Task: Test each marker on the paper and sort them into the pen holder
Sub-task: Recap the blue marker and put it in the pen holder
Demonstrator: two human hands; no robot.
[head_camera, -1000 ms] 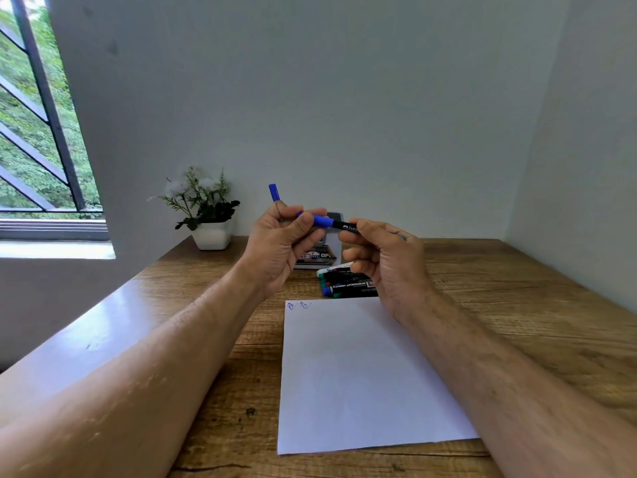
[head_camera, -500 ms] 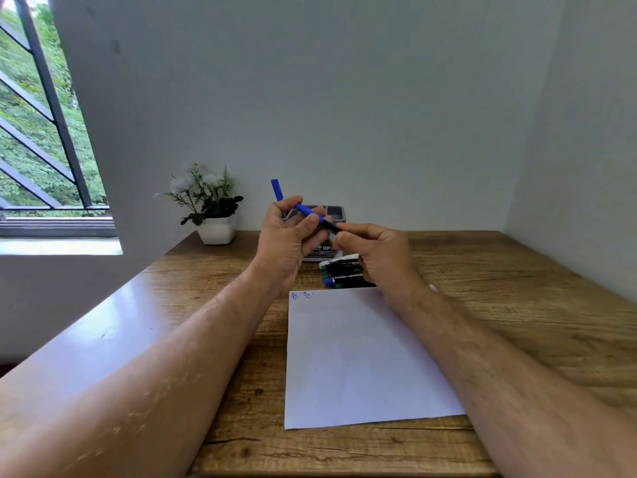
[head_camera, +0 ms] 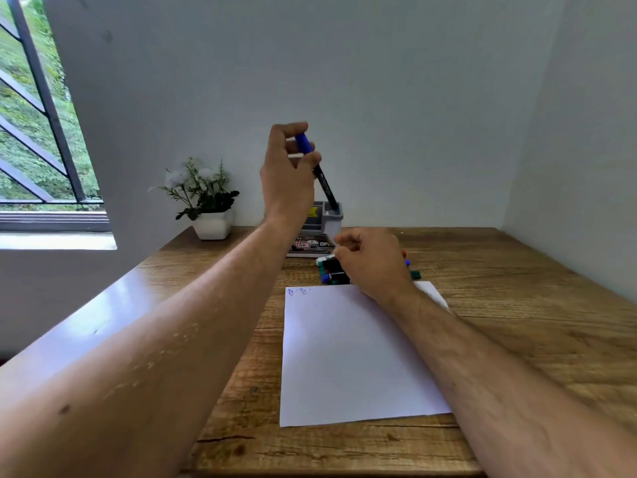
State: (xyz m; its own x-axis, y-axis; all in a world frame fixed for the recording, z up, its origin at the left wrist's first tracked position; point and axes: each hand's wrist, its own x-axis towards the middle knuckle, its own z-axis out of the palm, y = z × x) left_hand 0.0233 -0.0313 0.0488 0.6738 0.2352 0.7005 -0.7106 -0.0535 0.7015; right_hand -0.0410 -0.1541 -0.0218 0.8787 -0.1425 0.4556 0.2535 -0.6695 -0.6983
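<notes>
At the table's (head_camera: 517, 305) far edge, I see my left hand (head_camera: 287, 170) pinching the blue-capped marker (head_camera: 320, 174), which slants toward five o'clock, its lower end in the grey pen holder (head_camera: 332, 219). My right hand (head_camera: 370, 262), at four o'clock from the holder, curls over the marker pile (head_camera: 332, 274); whether it grips one I cannot tell. The paper (head_camera: 351, 357) lies nearer.

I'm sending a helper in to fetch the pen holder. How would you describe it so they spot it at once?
Go to the far edge of the wooden desk, against the wall. Right of the white potted plant stands a small grey pen holder on a flat dark box. It is the only upright container, with a blue-capped marker tilted into it.
</notes>
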